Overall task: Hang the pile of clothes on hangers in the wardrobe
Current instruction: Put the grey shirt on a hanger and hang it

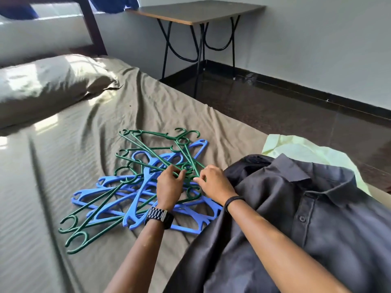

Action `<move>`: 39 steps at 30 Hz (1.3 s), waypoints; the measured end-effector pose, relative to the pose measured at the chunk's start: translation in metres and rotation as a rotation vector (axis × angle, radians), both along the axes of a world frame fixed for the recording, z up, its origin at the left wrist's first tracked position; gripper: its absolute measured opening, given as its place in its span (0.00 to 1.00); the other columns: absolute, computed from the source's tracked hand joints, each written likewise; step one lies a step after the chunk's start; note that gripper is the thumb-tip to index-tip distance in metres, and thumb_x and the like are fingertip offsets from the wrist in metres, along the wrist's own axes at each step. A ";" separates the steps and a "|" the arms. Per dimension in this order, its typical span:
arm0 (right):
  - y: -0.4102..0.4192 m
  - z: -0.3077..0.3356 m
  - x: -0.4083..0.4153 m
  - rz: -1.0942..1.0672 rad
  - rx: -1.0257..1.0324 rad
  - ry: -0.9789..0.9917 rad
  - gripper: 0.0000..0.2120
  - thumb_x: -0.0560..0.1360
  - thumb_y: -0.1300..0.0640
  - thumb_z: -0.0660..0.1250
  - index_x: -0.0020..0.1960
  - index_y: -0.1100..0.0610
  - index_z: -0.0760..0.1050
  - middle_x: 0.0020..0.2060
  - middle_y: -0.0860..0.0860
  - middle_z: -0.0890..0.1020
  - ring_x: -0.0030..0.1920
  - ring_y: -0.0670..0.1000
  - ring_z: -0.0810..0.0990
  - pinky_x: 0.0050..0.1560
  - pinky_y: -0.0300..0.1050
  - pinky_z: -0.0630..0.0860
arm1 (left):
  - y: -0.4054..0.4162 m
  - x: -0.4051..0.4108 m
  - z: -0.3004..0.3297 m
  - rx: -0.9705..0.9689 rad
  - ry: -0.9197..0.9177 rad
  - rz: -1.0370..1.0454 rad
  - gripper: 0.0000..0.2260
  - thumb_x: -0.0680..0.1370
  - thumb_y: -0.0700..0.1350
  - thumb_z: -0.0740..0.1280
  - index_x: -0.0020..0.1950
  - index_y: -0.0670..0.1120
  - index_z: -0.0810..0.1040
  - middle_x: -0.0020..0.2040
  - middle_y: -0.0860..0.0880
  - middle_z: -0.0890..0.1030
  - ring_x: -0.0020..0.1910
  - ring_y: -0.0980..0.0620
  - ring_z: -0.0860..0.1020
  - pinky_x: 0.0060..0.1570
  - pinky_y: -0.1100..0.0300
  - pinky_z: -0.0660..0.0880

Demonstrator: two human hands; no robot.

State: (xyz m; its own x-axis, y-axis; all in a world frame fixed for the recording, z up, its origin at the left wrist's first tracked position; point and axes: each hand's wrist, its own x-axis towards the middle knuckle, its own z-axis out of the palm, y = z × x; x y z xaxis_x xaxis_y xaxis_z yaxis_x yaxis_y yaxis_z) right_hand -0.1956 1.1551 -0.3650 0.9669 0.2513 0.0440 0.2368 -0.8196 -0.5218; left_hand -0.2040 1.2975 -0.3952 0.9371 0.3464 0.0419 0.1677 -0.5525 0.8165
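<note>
A tangled heap of green hangers [148, 149] and blue hangers [118, 193] lies in the middle of the bed [63, 157]. My left hand [170, 187], with a watch on the wrist, pinches a green hanger at the heap's right side. My right hand [213, 182] pinches a green hanger close beside it, fingertips almost meeting the left hand's. A dark grey collared shirt [306, 218] lies spread to the right, under my right forearm. A pale yellow garment [306, 151] peeks out behind it. No wardrobe is in view.
A pillow [46, 85] lies at the head of the bed, upper left, against a dark headboard [91, 26]. A small folding table [196, 11] stands by the wall beyond the bed. Dark floor [296, 106] runs along the bed's right side.
</note>
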 end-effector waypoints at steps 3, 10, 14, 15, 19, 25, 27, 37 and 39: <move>0.004 -0.001 -0.010 -0.094 0.191 0.055 0.13 0.71 0.57 0.73 0.45 0.57 0.68 0.37 0.51 0.76 0.42 0.54 0.76 0.47 0.46 0.71 | -0.003 -0.013 0.001 -0.162 -0.019 0.089 0.09 0.74 0.45 0.71 0.48 0.45 0.72 0.38 0.46 0.80 0.31 0.48 0.81 0.34 0.50 0.79; 0.000 0.012 -0.009 -0.328 0.420 0.366 0.24 0.71 0.55 0.73 0.62 0.62 0.71 0.50 0.55 0.78 0.58 0.57 0.78 0.59 0.51 0.75 | -0.014 -0.034 0.017 -1.014 -0.002 0.163 0.18 0.77 0.29 0.63 0.66 0.36 0.66 0.42 0.37 0.79 0.28 0.54 0.80 0.29 0.67 0.76; -0.015 0.022 -0.025 -0.484 0.413 0.235 0.20 0.71 0.56 0.73 0.57 0.64 0.69 0.55 0.60 0.74 0.58 0.58 0.75 0.60 0.51 0.71 | -0.036 -0.048 0.036 -1.299 -0.050 0.074 0.13 0.78 0.28 0.58 0.63 0.31 0.69 0.42 0.40 0.78 0.32 0.54 0.82 0.34 0.65 0.79; -0.019 0.027 -0.028 -0.517 0.553 0.264 0.19 0.71 0.57 0.72 0.57 0.62 0.69 0.55 0.60 0.75 0.56 0.59 0.77 0.58 0.54 0.75 | -0.042 -0.050 0.040 -1.352 -0.054 0.045 0.13 0.79 0.28 0.57 0.63 0.32 0.70 0.42 0.41 0.78 0.33 0.54 0.82 0.35 0.65 0.79; -0.046 0.061 -0.036 -0.517 1.007 0.306 0.08 0.76 0.68 0.60 0.51 0.58 0.68 0.45 0.60 0.79 0.34 0.51 0.83 0.36 0.46 0.82 | -0.078 -0.059 0.070 -1.480 -0.015 -0.118 0.11 0.79 0.28 0.56 0.57 0.35 0.73 0.40 0.43 0.78 0.34 0.53 0.82 0.35 0.63 0.80; -0.121 0.113 -0.050 -0.601 0.912 0.078 0.14 0.75 0.70 0.56 0.42 0.52 0.71 0.30 0.51 0.75 0.23 0.44 0.66 0.21 0.35 0.60 | -0.137 -0.065 0.115 -1.329 0.012 -0.367 0.12 0.78 0.32 0.62 0.59 0.43 0.71 0.43 0.44 0.81 0.39 0.48 0.81 0.38 0.56 0.79; -0.152 0.125 -0.058 -0.672 0.801 -0.031 0.10 0.75 0.63 0.60 0.39 0.51 0.73 0.28 0.48 0.75 0.26 0.45 0.67 0.26 0.38 0.60 | -0.154 -0.054 0.129 -1.358 0.010 -0.360 0.12 0.79 0.36 0.62 0.61 0.46 0.68 0.43 0.46 0.80 0.38 0.46 0.78 0.41 0.52 0.78; -0.262 0.156 -0.107 -0.615 0.351 -0.022 0.08 0.78 0.58 0.63 0.56 0.57 0.76 0.46 0.54 0.77 0.44 0.51 0.77 0.46 0.47 0.73 | -0.247 -0.047 0.136 -1.246 0.088 -0.427 0.07 0.82 0.34 0.56 0.51 0.45 0.68 0.43 0.45 0.78 0.37 0.48 0.79 0.35 0.55 0.81; -0.274 0.157 -0.105 -0.670 0.244 -0.100 0.16 0.77 0.58 0.64 0.64 0.58 0.73 0.57 0.57 0.74 0.58 0.55 0.75 0.60 0.47 0.70 | -0.259 -0.047 0.141 -1.235 -0.017 -0.439 0.08 0.81 0.33 0.57 0.48 0.45 0.68 0.43 0.45 0.78 0.40 0.47 0.79 0.42 0.50 0.81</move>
State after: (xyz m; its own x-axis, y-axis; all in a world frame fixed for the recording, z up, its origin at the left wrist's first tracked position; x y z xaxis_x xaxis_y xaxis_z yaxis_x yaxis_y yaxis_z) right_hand -0.3003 0.8813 -0.2078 0.8980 -0.4233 0.1198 -0.2201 -0.6681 -0.7108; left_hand -0.2510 1.0383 -0.2545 0.9835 -0.1674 -0.0680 0.1506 0.5511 0.8207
